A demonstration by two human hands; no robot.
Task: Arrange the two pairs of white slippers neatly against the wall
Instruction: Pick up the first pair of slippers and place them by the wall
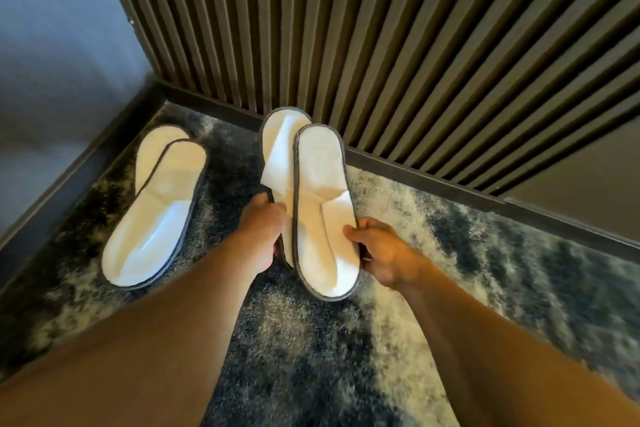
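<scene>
Two pairs of white slippers with grey trim are in view. One pair [156, 208] lies stacked on the carpet at the left, near the corner, heels toward the wall. The other pair is in my hands, held above the carpet in front of the slatted wall [398, 45]. My left hand [261, 232] grips the rear slipper [280, 146], which is partly hidden. My right hand [384, 250] holds the front slipper [320, 204] by its toe end, and this slipper overlaps the rear one.
A dark baseboard [433, 173] runs along the foot of the slatted wall and meets a grey wall [52, 45] at the left corner. The floor is a mottled grey and cream carpet [467, 253].
</scene>
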